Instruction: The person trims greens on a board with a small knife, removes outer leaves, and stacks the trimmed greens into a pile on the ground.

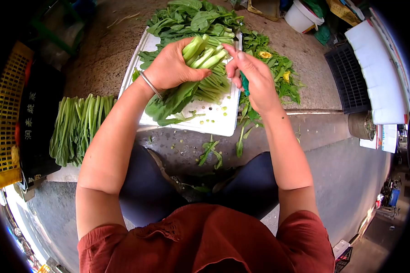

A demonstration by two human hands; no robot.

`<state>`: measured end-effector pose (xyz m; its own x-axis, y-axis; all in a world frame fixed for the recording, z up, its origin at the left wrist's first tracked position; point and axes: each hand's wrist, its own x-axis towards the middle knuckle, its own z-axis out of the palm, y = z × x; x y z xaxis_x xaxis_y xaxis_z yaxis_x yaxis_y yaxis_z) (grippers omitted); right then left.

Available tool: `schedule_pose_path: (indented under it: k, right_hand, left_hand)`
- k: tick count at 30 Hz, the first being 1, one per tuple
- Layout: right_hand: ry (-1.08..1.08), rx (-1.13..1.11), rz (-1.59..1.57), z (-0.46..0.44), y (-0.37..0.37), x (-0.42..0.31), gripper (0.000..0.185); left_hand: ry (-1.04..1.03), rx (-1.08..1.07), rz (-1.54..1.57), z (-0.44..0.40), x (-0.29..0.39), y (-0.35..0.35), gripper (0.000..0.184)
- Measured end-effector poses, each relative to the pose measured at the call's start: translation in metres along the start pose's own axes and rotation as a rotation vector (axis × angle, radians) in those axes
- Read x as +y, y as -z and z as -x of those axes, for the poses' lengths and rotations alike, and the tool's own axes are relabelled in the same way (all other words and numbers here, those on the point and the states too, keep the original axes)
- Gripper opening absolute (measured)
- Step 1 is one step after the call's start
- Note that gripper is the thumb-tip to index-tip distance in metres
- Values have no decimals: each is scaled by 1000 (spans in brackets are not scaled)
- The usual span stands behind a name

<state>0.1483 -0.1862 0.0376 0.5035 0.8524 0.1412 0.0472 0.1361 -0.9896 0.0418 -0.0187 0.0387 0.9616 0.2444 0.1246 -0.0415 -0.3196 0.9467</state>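
Above a white board (221,123), my left hand (169,68) is closed around a bunch of leafy greens (210,58), with the pale cut stem ends pointing up and right. Its leaves hang below my left palm. My right hand (255,75) is at the stem ends, thumb and index finger close to one tip. A green-handled tool (245,84) is tucked in the right fingers; its working end is hidden. More leafy greens (198,18) are heaped on the far part of the board, and small cut stem slices lie near its front edge.
A stack of greens (84,125) lies at the left, beside black and yellow crates (7,113). Loose leaves with yellow flowers (275,68) spread right of the board. A white bucket (303,17), black crate (348,77) and white foam box (378,68) stand farther right.
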Motion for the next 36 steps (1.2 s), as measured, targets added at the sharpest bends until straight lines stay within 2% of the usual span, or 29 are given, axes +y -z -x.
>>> schedule_pose_path:
  k: [6, 17, 19, 21, 22, 23, 25, 26, 27, 28, 30, 31, 33, 35, 36]
  right_hand:
    - [-51, -78, -76, 2, -4, 0, 45]
    - [-54, -98, -70, -3, -1, 12, 40]
    - [-178, 1, -83, -6, 6, 24, 39]
    - [-206, 110, -54, -11, 14, 34, 37]
    - [-238, 249, -168, -15, 22, 45, 38]
    - [-280, 392, -281, -16, 27, 57, 39]
    - [-384, 458, -92, -12, 25, 66, 44]
    - [-434, 348, 150, -11, 18, 70, 45]
    - [-390, 317, 359, -8, 0, 77, 39]
    - [-440, 149, 491, -5, -8, 89, 35]
    - [-505, -13, 569, 1, -35, 122, 30]
    - [-469, -63, 638, 7, -48, 134, 30]
    - [-512, -192, 899, 13, -70, 142, 36]
    - [-433, -210, 976, 21, -76, 167, 33]
    - [-381, -194, 1011, 22, -76, 174, 30]
  left_hand:
    - [-4, -55, 103, 0, 4, 2, 44]
    - [-8, -80, 26, 3, 4, 10, 45]
    - [-6, -94, 10, 5, 4, 12, 46]
    - [-40, -58, -41, 10, 5, 16, 47]
    - [-54, -18, -37, 11, 3, 21, 52]
    - [-99, 104, 6, 10, -9, 26, 47]
    - [-225, 234, 95, 17, 20, 33, 25]
    - [-17, 338, 4, 17, 15, 41, 27]
    - [16, 435, -56, 17, 8, 49, 26]
    - [38, 499, -108, 19, 6, 56, 26]
    - [38, 605, -166, 23, 3, 66, 23]
    - [35, 606, -169, 24, 3, 69, 23]
    - [-87, 696, -257, 28, 2, 74, 23]
    - [-77, 717, -318, 32, -2, 83, 22]
    - [-15, 698, -445, 34, -12, 92, 30]
